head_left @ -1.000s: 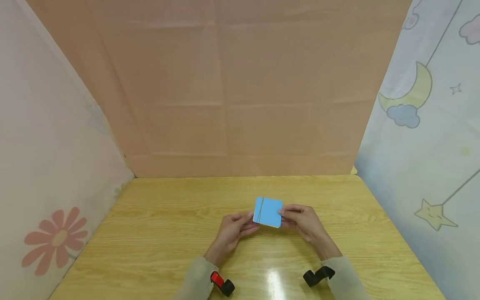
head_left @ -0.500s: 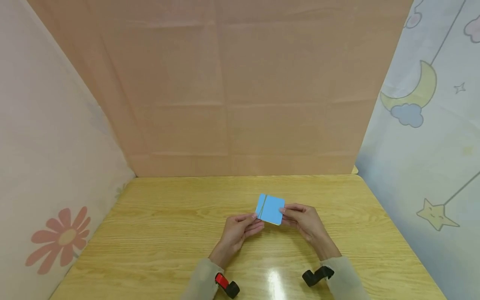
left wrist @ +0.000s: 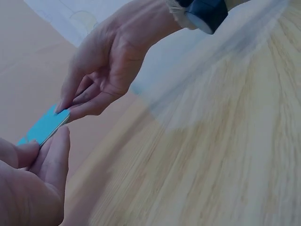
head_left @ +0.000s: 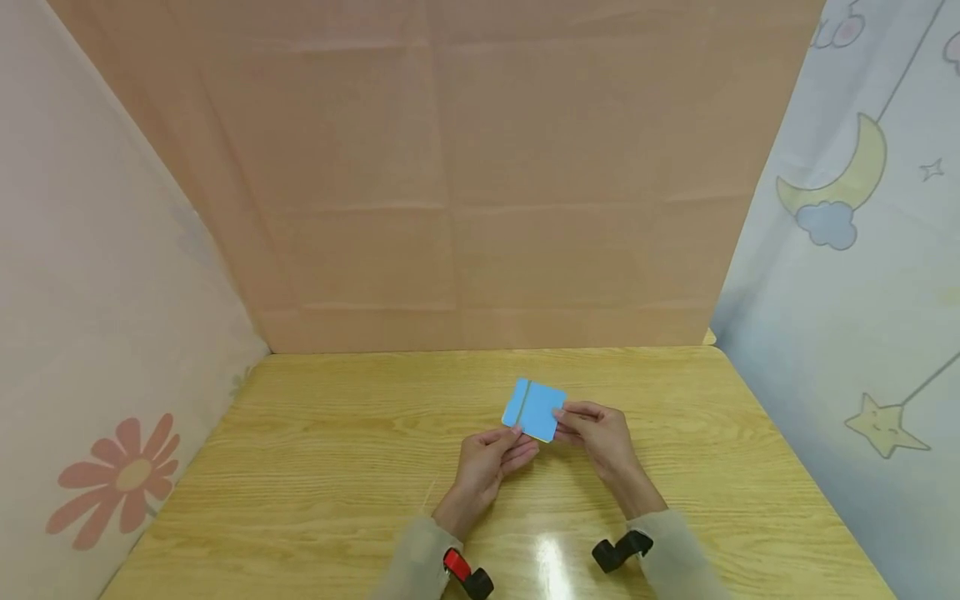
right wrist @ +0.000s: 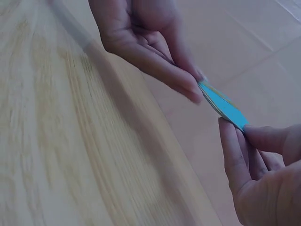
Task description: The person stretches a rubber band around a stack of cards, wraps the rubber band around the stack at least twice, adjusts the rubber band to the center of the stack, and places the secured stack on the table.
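A thin blue square pad point(head_left: 542, 408) with rounded corners is held above the table between both hands. Around it, near its left side, runs a narrow yellowish band point(head_left: 524, 400). My left hand point(head_left: 482, 467) pinches the pad's near edge beside the band, thumb on top and fingers beneath. At the opposite side, my right hand point(head_left: 603, 442) pinches the right edge between thumb and fingers. From the right wrist, the pad point(right wrist: 225, 106) appears nearly edge-on, with thin layers along its side. Its underside is hidden in the head view.
The wooden table point(head_left: 337, 442) spreads under both hands. A brown sheet point(head_left: 450, 183) hangs behind its far edge. Patterned cloths flank it, with a flower point(head_left: 120, 479) on the left and a moon point(head_left: 855, 167) on the right. Black devices point(head_left: 622, 550) sit on both wrists.
My left hand has shifted right, from the pad's left corner to its near edge beside the band. The pad has turned clockwise and moved slightly away, with the right hand still gripping it.
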Available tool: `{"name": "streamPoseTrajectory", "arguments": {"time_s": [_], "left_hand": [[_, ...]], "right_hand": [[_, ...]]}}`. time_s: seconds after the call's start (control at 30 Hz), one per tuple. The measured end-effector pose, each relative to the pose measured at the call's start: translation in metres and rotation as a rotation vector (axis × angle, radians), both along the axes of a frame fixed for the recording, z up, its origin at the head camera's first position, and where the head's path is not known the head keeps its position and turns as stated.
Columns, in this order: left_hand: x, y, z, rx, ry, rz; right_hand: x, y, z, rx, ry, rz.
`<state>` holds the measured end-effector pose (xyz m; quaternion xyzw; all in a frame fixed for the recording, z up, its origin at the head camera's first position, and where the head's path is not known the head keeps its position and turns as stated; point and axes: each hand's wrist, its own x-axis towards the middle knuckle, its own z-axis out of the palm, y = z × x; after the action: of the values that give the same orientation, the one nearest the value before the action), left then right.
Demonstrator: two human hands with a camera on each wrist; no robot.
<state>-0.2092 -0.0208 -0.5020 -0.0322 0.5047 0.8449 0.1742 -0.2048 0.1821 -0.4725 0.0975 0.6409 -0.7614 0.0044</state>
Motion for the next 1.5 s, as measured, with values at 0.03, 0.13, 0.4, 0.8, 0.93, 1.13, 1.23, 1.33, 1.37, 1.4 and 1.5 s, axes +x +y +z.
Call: {"name": "streamPoseTrajectory", "arguments": {"time_s": [0.03,0.13,0.4,0.8,0.93,1.13,1.23,1.33,1.37,1.4,1.5], "left_hand": [[0.0,0.001,0.0,-0.001,0.003,0.001],[0.001,0.003,0.0,0.001,-0.005,0.008],[-0.002,-0.001,-0.004,-0.04,-0.006,-0.036],[-0.005,-0.01,-0.005,-0.048,-0.022,0.052],[-0.006,-0.007,-0.004,-0.047,-0.029,0.073],[-0.007,-0.004,0.001,-0.046,-0.027,0.081],[-0.006,-0.002,0.003,-0.039,-0.02,0.077],[-0.005,0.0,0.002,-0.033,-0.023,0.069],[-0.005,0.0,0.002,-0.033,-0.025,0.066],[-0.004,0.0,0.001,-0.033,-0.028,0.063],[-0.003,0.0,-0.001,-0.029,-0.042,0.046]], "right_hand": [[-0.001,-0.002,0.0,-0.005,0.002,-0.003],[-0.002,-0.005,0.0,-0.01,0.002,-0.005],[0.001,0.0,0.0,-0.011,-0.019,0.022],[0.003,0.008,-0.006,-0.079,-0.022,0.112],[0.003,0.008,-0.006,-0.077,-0.016,0.112],[0.002,0.005,-0.003,-0.053,-0.001,0.061],[0.001,0.004,-0.003,-0.041,0.0,0.047],[0.002,0.002,-0.003,-0.032,-0.006,0.034],[0.002,0.002,-0.003,-0.028,-0.007,0.032],[0.002,0.002,-0.003,-0.024,-0.008,0.029],[0.003,0.001,-0.004,-0.013,-0.011,0.015]]}}
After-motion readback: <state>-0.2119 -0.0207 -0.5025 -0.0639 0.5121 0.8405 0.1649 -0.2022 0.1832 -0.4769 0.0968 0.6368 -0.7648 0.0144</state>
